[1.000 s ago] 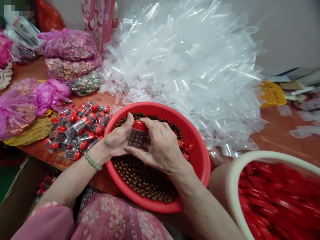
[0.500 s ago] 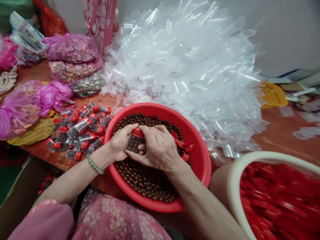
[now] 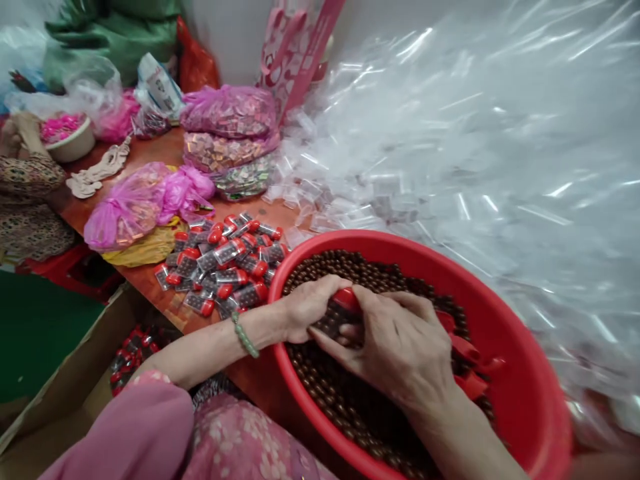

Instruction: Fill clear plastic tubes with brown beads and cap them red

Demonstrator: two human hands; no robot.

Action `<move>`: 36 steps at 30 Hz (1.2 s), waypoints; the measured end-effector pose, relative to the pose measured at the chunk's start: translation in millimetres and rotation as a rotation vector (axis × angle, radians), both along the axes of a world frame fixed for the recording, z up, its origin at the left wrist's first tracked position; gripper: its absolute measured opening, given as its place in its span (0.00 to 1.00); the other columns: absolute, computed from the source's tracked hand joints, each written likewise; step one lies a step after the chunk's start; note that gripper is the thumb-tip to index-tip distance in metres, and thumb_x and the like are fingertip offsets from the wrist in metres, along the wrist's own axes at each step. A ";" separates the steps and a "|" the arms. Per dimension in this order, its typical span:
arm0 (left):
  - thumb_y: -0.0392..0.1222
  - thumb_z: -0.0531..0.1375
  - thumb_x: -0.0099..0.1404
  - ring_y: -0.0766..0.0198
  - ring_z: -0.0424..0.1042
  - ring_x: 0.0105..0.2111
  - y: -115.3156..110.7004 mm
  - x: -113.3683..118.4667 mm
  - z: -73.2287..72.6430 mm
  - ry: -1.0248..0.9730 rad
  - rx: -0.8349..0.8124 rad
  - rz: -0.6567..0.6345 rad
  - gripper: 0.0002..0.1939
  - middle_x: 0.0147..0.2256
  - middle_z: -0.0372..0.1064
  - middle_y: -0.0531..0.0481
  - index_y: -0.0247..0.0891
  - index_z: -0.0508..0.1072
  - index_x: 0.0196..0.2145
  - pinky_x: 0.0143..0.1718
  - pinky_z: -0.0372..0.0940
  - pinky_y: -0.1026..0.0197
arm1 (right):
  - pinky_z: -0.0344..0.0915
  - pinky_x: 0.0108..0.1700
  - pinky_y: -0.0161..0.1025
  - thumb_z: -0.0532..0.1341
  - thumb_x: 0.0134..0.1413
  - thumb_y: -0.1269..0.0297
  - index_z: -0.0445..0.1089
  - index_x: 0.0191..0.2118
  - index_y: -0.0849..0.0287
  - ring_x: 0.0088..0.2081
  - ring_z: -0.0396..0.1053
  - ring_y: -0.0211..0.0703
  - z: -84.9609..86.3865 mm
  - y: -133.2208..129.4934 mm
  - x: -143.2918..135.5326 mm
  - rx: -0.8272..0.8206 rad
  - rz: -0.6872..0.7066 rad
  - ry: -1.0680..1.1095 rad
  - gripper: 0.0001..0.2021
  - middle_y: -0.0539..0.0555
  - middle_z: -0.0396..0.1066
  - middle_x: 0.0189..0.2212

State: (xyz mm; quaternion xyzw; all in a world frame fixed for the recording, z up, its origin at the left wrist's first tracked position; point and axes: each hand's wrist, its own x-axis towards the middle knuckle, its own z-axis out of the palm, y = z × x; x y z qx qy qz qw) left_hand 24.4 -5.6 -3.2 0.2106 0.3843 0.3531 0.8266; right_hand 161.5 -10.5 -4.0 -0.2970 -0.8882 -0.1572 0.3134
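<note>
Both hands hold one small clear container (image 3: 333,321) with a red cap, filled with brown balls, over the red basin (image 3: 543,393). My left hand (image 3: 310,307) grips its left side, a green bead bracelet on the wrist. My right hand (image 3: 405,340) wraps round it from the right, thumb low and fingers near the cap. Beneath the hands, many brown balls (image 3: 340,427) fill the basin. Loose red caps (image 3: 470,373) lie on the balls at the right, partly behind my right hand. Left of the basin, filled containers with red caps (image 3: 225,260) form a pile.
Clear empty containers (image 3: 450,147) are heaped behind the basin. Pink bags (image 3: 230,120) of small pieces stand at the back left. Below the table edge, a cardboard box (image 3: 65,373) holds more filled containers. Another person's patterned sleeve (image 3: 30,173) shows at far left, beside a white bowl (image 3: 75,143).
The view has swung left, so the scene sits further right, and the other person's arm and the bowl have come into view. Both hands still hold the same capped container.
</note>
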 end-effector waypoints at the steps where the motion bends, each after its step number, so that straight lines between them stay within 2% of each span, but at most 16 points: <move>1: 0.42 0.46 0.66 0.70 0.58 0.16 -3.0 -4.3 3.2 0.065 0.072 0.033 0.14 0.18 0.58 0.55 0.37 0.60 0.24 0.20 0.57 0.67 | 0.65 0.42 0.46 0.63 0.54 0.51 0.60 0.55 0.75 0.31 0.71 0.49 0.3 -1.2 -2.4 -0.015 0.013 0.001 0.33 0.63 0.74 0.30; 3: 0.43 0.46 0.67 0.70 0.59 0.20 -8.9 -18.6 13.4 0.248 0.312 0.048 0.14 0.20 0.59 0.55 0.38 0.60 0.25 0.24 0.58 0.66 | 0.65 0.44 0.47 0.62 0.55 0.51 0.58 0.58 0.75 0.38 0.73 0.53 2.2 -4.2 -6.7 -0.060 0.043 -0.012 0.34 0.69 0.75 0.39; 5: 0.45 0.45 0.69 0.68 0.60 0.24 -13.1 -41.2 25.5 0.520 0.657 -0.024 0.15 0.23 0.60 0.54 0.38 0.62 0.27 0.30 0.60 0.64 | 0.66 0.45 0.48 0.63 0.56 0.52 0.57 0.58 0.75 0.45 0.72 0.55 5.0 -6.1 -7.7 -0.107 0.056 -0.030 0.34 0.73 0.73 0.46; 7: 0.47 0.44 0.70 0.66 0.61 0.28 -13.4 -71.1 33.6 0.909 0.886 0.074 0.17 0.26 0.61 0.52 0.38 0.65 0.30 0.35 0.60 0.62 | 0.66 0.45 0.47 0.63 0.57 0.57 0.61 0.56 0.72 0.47 0.72 0.55 7.0 -4.8 -3.1 -0.140 0.028 -0.025 0.28 0.71 0.73 0.47; 8: 0.46 0.43 0.70 0.65 0.61 0.28 -11.9 -87.8 34.3 1.131 0.914 0.163 0.17 0.26 0.62 0.52 0.39 0.65 0.30 0.36 0.60 0.61 | 0.67 0.44 0.46 0.63 0.57 0.60 0.64 0.53 0.70 0.46 0.72 0.54 7.3 -2.7 1.6 -0.157 -0.002 -0.011 0.23 0.69 0.74 0.46; 10: 0.47 0.42 0.70 0.62 0.63 0.30 -5.8 -121.7 27.2 1.527 0.894 0.279 0.19 0.27 0.63 0.49 0.39 0.66 0.29 0.39 0.61 0.58 | 0.68 0.43 0.44 0.62 0.58 0.64 0.69 0.46 0.65 0.43 0.74 0.51 5.8 3.9 15.1 -0.201 -0.095 0.026 0.13 0.64 0.76 0.42; 12: 0.46 0.42 0.70 0.58 0.66 0.35 2.5 -151.7 10.8 1.764 0.905 0.328 0.19 0.30 0.67 0.45 0.38 0.67 0.30 0.43 0.61 0.54 | 0.69 0.41 0.44 0.60 0.60 0.65 0.71 0.42 0.63 0.39 0.74 0.49 2.1 11.6 31.2 -0.268 -0.222 0.074 0.08 0.61 0.77 0.38; 14: 0.48 0.47 0.69 0.52 0.67 0.43 10.1 -171.7 -8.1 1.864 0.985 0.411 0.17 0.39 0.70 0.39 0.36 0.70 0.39 0.50 0.60 0.48 | 0.69 0.41 0.44 0.57 0.61 0.67 0.72 0.41 0.62 0.39 0.74 0.49 -2.2 18.1 46.1 -0.367 -0.357 0.111 0.08 0.60 0.76 0.39; 16: 0.50 0.51 0.68 0.48 0.65 0.51 14.5 -177.1 -21.1 1.867 1.087 0.502 0.18 0.46 0.68 0.36 0.35 0.69 0.47 0.55 0.57 0.43 | 0.69 0.41 0.45 0.56 0.61 0.68 0.73 0.42 0.61 0.40 0.74 0.50 -5.7 22.6 56.5 -0.474 -0.444 0.129 0.09 0.60 0.76 0.40; 19: 0.46 0.53 0.68 0.48 0.63 0.56 13.7 -155.0 -19.3 1.751 1.189 0.525 0.17 0.50 0.67 0.37 0.36 0.69 0.50 0.59 0.55 0.42 | 0.69 0.42 0.46 0.54 0.62 0.68 0.73 0.41 0.60 0.40 0.73 0.50 -6.9 26.2 63.0 -0.604 -0.462 0.121 0.10 0.59 0.76 0.39; 23: 0.41 0.55 0.68 0.55 0.68 0.51 9.6 -92.3 7.7 1.537 1.334 0.365 0.11 0.47 0.70 0.44 0.39 0.72 0.45 0.57 0.62 0.47 | 0.68 0.47 0.46 0.56 0.60 0.67 0.72 0.43 0.58 0.42 0.72 0.48 -3.3 30.9 59.1 -0.759 -0.340 0.022 0.09 0.57 0.74 0.39; 25: 0.39 0.55 0.68 0.58 0.69 0.48 11.0 -63.4 17.9 1.394 1.423 0.192 0.09 0.45 0.72 0.45 0.38 0.72 0.44 0.54 0.64 0.51 | 0.66 0.51 0.48 0.61 0.56 0.66 0.69 0.49 0.58 0.47 0.70 0.50 -2.9 34.8 54.0 -0.818 -0.259 -0.057 0.14 0.58 0.73 0.44; 28: 0.36 0.55 0.67 0.59 0.69 0.46 18.5 -36.2 21.1 1.267 1.458 -0.094 0.10 0.45 0.71 0.43 0.35 0.71 0.45 0.52 0.66 0.53 | 0.64 0.55 0.49 0.66 0.51 0.63 0.65 0.55 0.62 0.52 0.67 0.53 -6.9 41.7 45.7 -0.896 -0.192 -0.141 0.25 0.61 0.70 0.48; 31: 0.34 0.57 0.65 0.56 0.69 0.47 30.3 -25.2 14.8 1.240 1.398 -0.375 0.11 0.45 0.70 0.41 0.33 0.70 0.46 0.51 0.65 0.53 | 0.63 0.56 0.49 0.66 0.51 0.66 0.65 0.55 0.65 0.53 0.67 0.52 -13.7 46.1 41.6 -0.965 -0.154 -0.150 0.25 0.62 0.70 0.49; 34: 0.36 0.59 0.63 0.53 0.67 0.50 44.2 -18.9 6.9 1.257 1.319 -0.583 0.16 0.47 0.68 0.40 0.32 0.68 0.49 0.53 0.63 0.50 | 0.63 0.56 0.49 0.66 0.51 0.68 0.64 0.56 0.62 0.53 0.67 0.51 -17.4 47.5 41.7 -0.978 -0.121 -0.059 0.25 0.61 0.69 0.52; 36: 0.37 0.59 0.62 0.52 0.67 0.50 53.1 -13.2 2.5 1.254 1.270 -0.708 0.17 0.48 0.68 0.39 0.31 0.67 0.49 0.54 0.62 0.49 | 0.64 0.55 0.48 0.65 0.53 0.68 0.66 0.53 0.62 0.52 0.68 0.50 -17.2 48.4 41.7 -0.973 -0.116 -0.053 0.21 0.61 0.71 0.50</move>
